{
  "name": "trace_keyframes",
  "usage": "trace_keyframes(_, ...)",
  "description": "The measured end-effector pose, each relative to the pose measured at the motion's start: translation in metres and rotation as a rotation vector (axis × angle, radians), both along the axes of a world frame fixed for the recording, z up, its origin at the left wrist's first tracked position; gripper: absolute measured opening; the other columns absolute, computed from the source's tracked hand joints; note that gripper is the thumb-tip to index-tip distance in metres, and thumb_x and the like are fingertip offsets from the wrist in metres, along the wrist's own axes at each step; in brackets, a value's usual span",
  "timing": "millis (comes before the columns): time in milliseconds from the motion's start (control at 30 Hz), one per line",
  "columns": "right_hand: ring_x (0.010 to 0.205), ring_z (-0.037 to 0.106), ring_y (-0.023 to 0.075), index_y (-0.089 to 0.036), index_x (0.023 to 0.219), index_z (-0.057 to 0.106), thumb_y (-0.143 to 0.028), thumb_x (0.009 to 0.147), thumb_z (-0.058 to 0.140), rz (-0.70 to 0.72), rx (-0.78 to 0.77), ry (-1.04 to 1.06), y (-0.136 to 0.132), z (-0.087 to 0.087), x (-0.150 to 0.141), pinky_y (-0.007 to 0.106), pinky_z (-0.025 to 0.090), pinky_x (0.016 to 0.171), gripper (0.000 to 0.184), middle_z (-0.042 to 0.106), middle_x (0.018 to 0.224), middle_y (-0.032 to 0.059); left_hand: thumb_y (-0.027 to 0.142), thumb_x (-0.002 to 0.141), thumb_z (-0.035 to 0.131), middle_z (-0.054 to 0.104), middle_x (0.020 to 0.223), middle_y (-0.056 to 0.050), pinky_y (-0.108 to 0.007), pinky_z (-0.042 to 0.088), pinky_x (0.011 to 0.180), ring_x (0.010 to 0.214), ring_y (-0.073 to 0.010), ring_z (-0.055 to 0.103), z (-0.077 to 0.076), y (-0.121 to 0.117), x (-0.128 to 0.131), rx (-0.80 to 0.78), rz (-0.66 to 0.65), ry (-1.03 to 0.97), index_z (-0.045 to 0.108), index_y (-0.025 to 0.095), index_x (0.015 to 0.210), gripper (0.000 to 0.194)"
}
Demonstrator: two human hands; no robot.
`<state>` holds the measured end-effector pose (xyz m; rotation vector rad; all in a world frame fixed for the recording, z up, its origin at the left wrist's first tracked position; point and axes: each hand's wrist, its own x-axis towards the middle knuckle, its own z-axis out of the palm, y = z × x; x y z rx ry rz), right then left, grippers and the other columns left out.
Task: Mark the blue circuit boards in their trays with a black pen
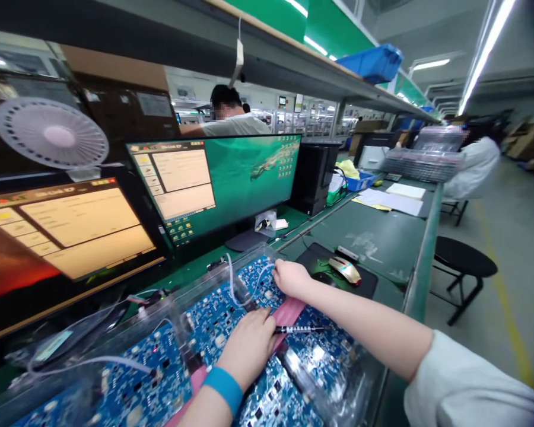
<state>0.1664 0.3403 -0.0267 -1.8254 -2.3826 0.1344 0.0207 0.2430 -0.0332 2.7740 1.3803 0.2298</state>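
Observation:
Blue circuit boards (218,314) lie in a clear plastic tray (160,308), with a pink strip (289,311) running across them. My left hand (249,338), with a blue band at the wrist, is closed over the boards. From its fingers a black marker pen (298,329) sticks out to the right. Farther back, my right hand (291,279) pinches at the end of a thin white cable (260,281) that loops over a board. Its fingertips are partly hidden. Another white cable (111,360) curves over the boards at the left.
Two monitors (249,184) stand behind the tray, with a white fan (53,133) at the left. A gold mouse (345,270) rests on a black pad to the right. Papers (396,201) lie farther along the bench. A stool (465,258) and people are beyond.

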Motion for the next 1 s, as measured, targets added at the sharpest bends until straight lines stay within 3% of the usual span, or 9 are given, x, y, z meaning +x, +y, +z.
trace_keyframes(167, 0.073, 0.056, 0.0167, -0.014, 0.088, 0.054, -0.027, 0.09, 0.043, -0.034, 0.082, 0.079, -0.014, 0.024, 0.018, 0.029, 0.043, 0.066, 0.017, 0.058, 0.078, 0.0031, 0.022, 0.082, 0.049, 0.054, 0.119, -0.013, -0.041, 0.041, 0.094, 0.108, -0.024, 0.052, 0.013, -0.004, -0.002, -0.04, -0.002, 0.031, 0.058, 0.014, 0.094, 0.016)
trace_keyframes(300, 0.074, 0.056, 0.0169, -0.017, 0.076, 0.055, -0.026, 0.086, 0.045, -0.02, 0.119, 0.174, -0.049, 0.039, 0.059, 0.024, 0.04, 0.063, 0.016, 0.059, 0.075, 0.0026, 0.018, 0.079, 0.052, 0.059, 0.112, -0.009, -0.043, 0.039, 0.096, 0.106, -0.0232, 0.053, 0.037, -0.035, 0.004, -0.098, -0.041, 0.032, 0.057, 0.017, 0.094, 0.016)
trace_keyframes(400, 0.078, 0.055, 0.0153, -0.018, 0.069, 0.054, -0.024, 0.084, 0.047, 0.043, 0.108, 0.248, -0.08, 0.03, 0.088, 0.024, 0.042, 0.069, 0.017, 0.059, 0.081, 0.0023, 0.025, 0.08, 0.052, 0.057, 0.115, -0.009, -0.044, 0.038, 0.097, 0.107, -0.0236, 0.052, 0.044, -0.065, 0.017, -0.145, -0.176, 0.014, 0.056, 0.017, 0.097, 0.02)
trace_keyframes(533, 0.094, 0.052, 0.0174, -0.017, 0.065, 0.054, -0.021, 0.08, 0.049, 0.113, 0.11, 0.305, -0.104, 0.002, 0.105, 0.029, 0.041, 0.083, 0.016, 0.056, 0.102, 0.0045, 0.032, 0.084, 0.045, 0.05, 0.125, -0.008, -0.044, 0.036, 0.098, 0.119, -0.0255, 0.041, 0.031, -0.085, 0.03, -0.141, -0.29, -0.037, 0.055, 0.017, 0.097, 0.023)
trace_keyframes(667, 0.101, 0.049, 0.0211, -0.017, 0.068, 0.058, -0.021, 0.079, 0.051, 0.131, 0.123, 0.299, -0.107, -0.016, 0.106, 0.036, 0.038, 0.088, 0.014, 0.051, 0.112, 0.0067, 0.031, 0.087, 0.038, 0.047, 0.128, -0.006, -0.046, 0.034, 0.099, 0.123, -0.0254, 0.035, 0.017, -0.087, 0.031, -0.085, -0.3, -0.048, 0.055, 0.018, 0.095, 0.023)
trace_keyframes(1000, 0.102, 0.048, 0.0206, -0.018, 0.066, 0.057, -0.023, 0.08, 0.049, 0.162, 0.116, 0.262, -0.106, -0.021, 0.106, 0.036, 0.039, 0.088, 0.017, 0.05, 0.114, 0.0054, 0.034, 0.086, 0.04, 0.049, 0.126, -0.005, -0.044, 0.036, 0.097, 0.122, -0.024, 0.036, 0.012, -0.087, 0.029, -0.058, -0.296, -0.073, 0.055, 0.019, 0.093, 0.023)
